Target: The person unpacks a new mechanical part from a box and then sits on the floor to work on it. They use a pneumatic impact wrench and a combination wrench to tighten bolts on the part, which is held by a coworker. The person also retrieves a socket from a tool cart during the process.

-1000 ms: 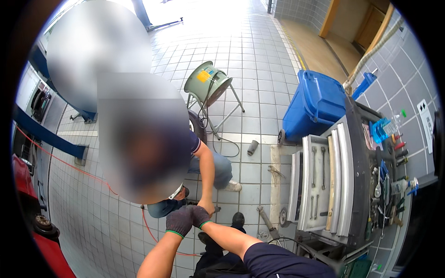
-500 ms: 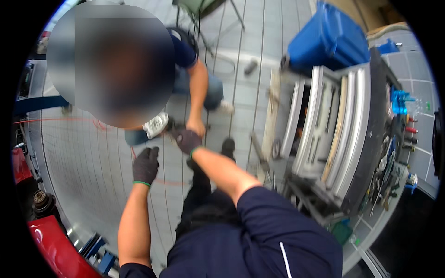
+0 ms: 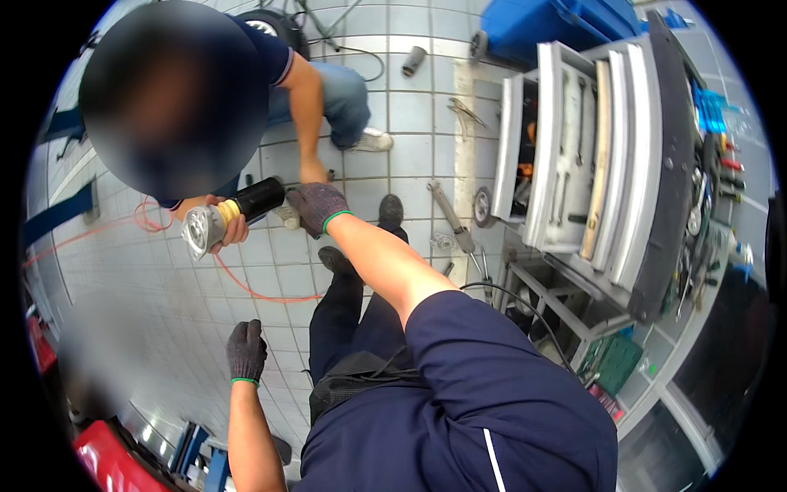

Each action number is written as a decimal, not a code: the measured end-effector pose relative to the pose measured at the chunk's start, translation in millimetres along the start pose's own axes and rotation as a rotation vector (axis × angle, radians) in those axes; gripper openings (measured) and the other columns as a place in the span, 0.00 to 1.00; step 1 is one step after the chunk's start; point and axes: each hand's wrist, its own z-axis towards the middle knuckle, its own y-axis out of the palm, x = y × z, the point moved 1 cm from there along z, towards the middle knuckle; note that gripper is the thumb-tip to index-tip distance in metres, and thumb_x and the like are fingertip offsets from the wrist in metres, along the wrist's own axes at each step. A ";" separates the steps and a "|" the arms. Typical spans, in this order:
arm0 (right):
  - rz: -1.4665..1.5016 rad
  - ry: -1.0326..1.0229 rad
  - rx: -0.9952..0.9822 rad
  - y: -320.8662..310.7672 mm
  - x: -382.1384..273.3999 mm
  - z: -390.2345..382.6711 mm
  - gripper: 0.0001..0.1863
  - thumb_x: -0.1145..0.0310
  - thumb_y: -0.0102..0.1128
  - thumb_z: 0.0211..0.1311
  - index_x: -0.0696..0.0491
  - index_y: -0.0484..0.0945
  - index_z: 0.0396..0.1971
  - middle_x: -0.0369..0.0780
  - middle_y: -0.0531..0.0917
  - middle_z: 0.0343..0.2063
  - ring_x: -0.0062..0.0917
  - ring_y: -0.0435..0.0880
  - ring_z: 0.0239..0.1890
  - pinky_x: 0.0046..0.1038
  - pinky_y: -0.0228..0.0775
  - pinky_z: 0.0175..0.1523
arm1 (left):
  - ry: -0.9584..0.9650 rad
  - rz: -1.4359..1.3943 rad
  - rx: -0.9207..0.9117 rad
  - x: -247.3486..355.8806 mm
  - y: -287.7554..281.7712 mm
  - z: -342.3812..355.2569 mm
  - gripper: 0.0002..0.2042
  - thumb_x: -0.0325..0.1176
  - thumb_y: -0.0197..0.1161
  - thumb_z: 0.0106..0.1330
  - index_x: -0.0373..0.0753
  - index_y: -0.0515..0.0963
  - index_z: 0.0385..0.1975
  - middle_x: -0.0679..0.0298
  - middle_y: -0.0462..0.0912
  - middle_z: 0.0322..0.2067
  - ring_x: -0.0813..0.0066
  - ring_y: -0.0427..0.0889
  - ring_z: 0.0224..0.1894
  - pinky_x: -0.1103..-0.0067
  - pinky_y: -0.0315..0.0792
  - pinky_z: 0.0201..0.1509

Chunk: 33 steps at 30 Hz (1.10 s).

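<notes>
At 8 o'clock, low in the view, the left hand (image 3: 247,353) hangs free in a dark, ribbed knit glove with a bright green cuff, its fingers loosely bent, about half open, with nothing visible in them. Toward 10 o'clock the right hand (image 3: 318,209), in a matching coarse-knit glove, is just beside the dark end of a stout cylindrical part; its fingers are curled and partly hidden, so I cannot tell whether they grip anything. At 9 o'clock that cylindrical part (image 3: 244,202) lies aslant above the floor, carried in a co-worker's bare hand (image 3: 235,231): smooth black tube at the upper end, a ridged yellowish collar around the middle, and a rounded, dull silver metal head with hollows in its face at the lower end. A co-worker's second hand (image 3: 311,170) meets the far edge of the right glove. Below the part a thin orange-red hose (image 3: 262,293) curves over square, pale glossy tiles (image 3: 283,266). Around 2 o'clock a long grey metal tool (image 3: 451,217) rests on them, and beyond it stand open drawers (image 3: 543,148) with straight silver fronts and slim steel spanners (image 3: 561,197). Farthest, at 1 o'clock, sits a smooth blue plastic bin (image 3: 525,29); at 11, a round black tyre (image 3: 288,29).
</notes>
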 end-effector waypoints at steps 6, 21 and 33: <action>0.026 0.197 0.045 -33.6 31.8 -89.1 0.28 0.40 0.50 0.75 0.50 0.86 0.49 0.52 0.88 0.50 0.51 0.86 0.54 0.49 0.77 0.61 | -0.099 -0.217 -0.232 53.8 -5.5 1.6 0.15 0.40 0.62 0.77 0.38 0.75 0.28 0.67 0.73 0.17 0.78 0.71 0.17 0.75 0.68 0.23; 0.603 0.103 0.490 -204.6 0.8 -500.3 0.24 0.48 0.73 0.63 0.54 0.90 0.45 0.45 0.92 0.36 0.31 0.91 0.40 0.34 0.81 0.51 | 1.386 0.293 -0.407 383.3 151.0 -209.5 0.10 0.36 0.76 0.61 0.47 0.88 0.40 0.58 0.89 0.36 0.51 0.88 0.37 0.61 0.80 0.40; -0.212 0.041 1.221 -387.9 173.5 -707.5 0.10 0.66 0.75 0.68 0.51 0.91 0.46 0.40 0.91 0.42 0.29 0.89 0.43 0.31 0.81 0.51 | 1.052 0.104 -0.676 465.4 284.6 -261.2 0.28 0.31 0.74 0.65 0.38 0.76 0.66 0.58 0.89 0.43 0.68 0.89 0.43 0.71 0.83 0.52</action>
